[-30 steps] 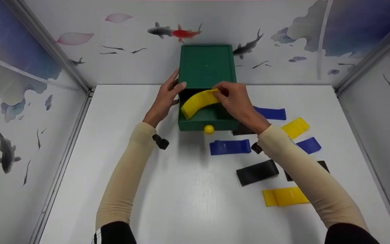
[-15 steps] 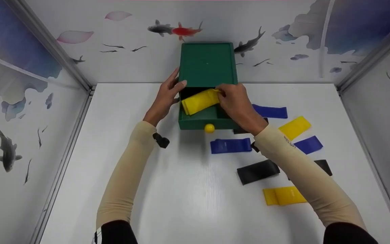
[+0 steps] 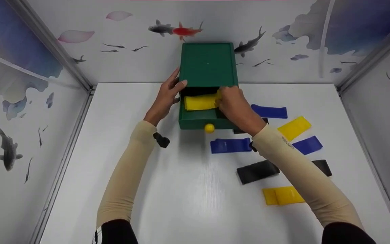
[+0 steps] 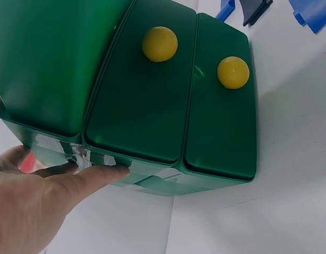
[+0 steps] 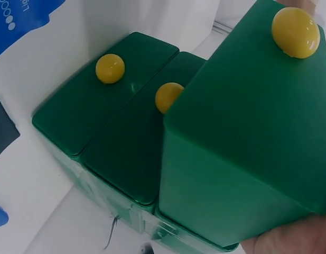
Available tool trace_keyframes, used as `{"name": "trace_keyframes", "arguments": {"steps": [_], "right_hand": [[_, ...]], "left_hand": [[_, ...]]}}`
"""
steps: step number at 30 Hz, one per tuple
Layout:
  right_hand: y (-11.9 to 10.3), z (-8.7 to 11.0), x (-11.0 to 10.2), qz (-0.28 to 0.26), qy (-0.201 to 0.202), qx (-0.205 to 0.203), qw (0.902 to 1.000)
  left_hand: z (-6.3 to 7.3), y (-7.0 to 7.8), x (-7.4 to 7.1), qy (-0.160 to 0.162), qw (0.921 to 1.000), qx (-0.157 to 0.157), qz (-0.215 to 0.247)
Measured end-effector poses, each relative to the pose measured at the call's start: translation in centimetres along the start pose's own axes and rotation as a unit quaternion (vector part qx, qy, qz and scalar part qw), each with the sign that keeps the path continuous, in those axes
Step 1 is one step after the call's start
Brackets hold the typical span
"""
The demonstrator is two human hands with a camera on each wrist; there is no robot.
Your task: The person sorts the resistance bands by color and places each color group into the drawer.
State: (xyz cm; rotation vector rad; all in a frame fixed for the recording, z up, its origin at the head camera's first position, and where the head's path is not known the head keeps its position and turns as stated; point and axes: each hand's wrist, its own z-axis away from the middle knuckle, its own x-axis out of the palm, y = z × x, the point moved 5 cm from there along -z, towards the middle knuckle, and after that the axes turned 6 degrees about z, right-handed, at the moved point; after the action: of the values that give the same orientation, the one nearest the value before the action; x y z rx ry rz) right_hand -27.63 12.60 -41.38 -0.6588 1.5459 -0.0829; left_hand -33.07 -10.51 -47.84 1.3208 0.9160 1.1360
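Note:
A green drawer cabinet (image 3: 208, 64) stands against the back wall, its top drawer (image 3: 195, 124) pulled out. My left hand (image 3: 164, 98) rests on the cabinet's left side with fingers extended; in the left wrist view a straight finger touches that side. My right hand (image 3: 237, 105) pinches the right end of a folded yellow resistance band (image 3: 200, 102) inside the drawer. The band lies crosswise near the drawer's back, and my fingers hide its right end. In the right wrist view, the drawer (image 5: 247, 132) blocks most of my right hand and the whole band.
On the white table to the right lie blue bands (image 3: 230, 146), black bands (image 3: 258, 171) and yellow bands (image 3: 294, 128), several in all. My right forearm covers some of them. Two lower drawers with yellow knobs (image 4: 233, 72) are shut. Printed walls enclose the table.
The yellow band's left end has moved up and back in the drawer, so the band now lies flatter and nearly level. My right hand has lowered slightly; my left hand has stayed put.

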Motion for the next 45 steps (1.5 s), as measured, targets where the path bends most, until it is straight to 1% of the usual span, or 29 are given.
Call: {"name": "trace_keyframes", "arguments": {"steps": [5,9,12,15,19,21,24,30,36,42,45], "right_hand": [[-0.3,1.0,-0.7,-0.020,0.011,-0.004,0.9997],[-0.6,1.9,-1.9,-0.034,0.036,0.003,0.9988],[-0.2,2.6,-2.8,-0.038,0.063,0.000,0.9973],[0.7,3.3,-3.6,-0.066,0.099,-0.020,0.9927],[2.7,4.4,-4.6,-0.110,0.156,-0.041,0.9808],[3.9,4.9,-5.0,-0.123,0.182,-0.038,0.9748],[5.8,5.5,-5.3,-0.135,0.201,-0.019,0.9702],[10.2,6.8,-4.9,-0.140,0.195,0.033,0.9701],[14.7,8.0,-4.2,-0.138,0.182,0.072,0.9710],[18.6,9.3,-3.4,-0.131,0.154,0.111,0.9730],[20.2,9.8,-3.1,-0.125,0.144,0.128,0.9732]], "left_hand": [[-0.1,-0.1,0.1,0.003,1.0000,-0.005,-0.005],[-0.1,0.1,0.2,0.005,0.9999,-0.008,-0.006],[-0.1,0.2,0.1,0.006,0.9999,-0.008,-0.012],[0.0,0.1,0.1,0.003,0.9998,-0.005,-0.019],[-0.1,0.1,0.3,-0.002,0.9998,0.004,-0.021],[-0.1,0.1,0.4,-0.003,0.9996,0.013,-0.025],[0.1,0.1,0.5,-0.006,0.9991,0.026,-0.033],[0.3,0.1,0.6,-0.006,0.9986,0.034,-0.039],[0.2,0.3,0.5,-0.004,0.9987,0.037,-0.035],[0.0,0.4,0.4,0.003,0.9984,0.046,-0.033],[0.0,0.4,0.3,0.000,0.9984,0.045,-0.034]]}}
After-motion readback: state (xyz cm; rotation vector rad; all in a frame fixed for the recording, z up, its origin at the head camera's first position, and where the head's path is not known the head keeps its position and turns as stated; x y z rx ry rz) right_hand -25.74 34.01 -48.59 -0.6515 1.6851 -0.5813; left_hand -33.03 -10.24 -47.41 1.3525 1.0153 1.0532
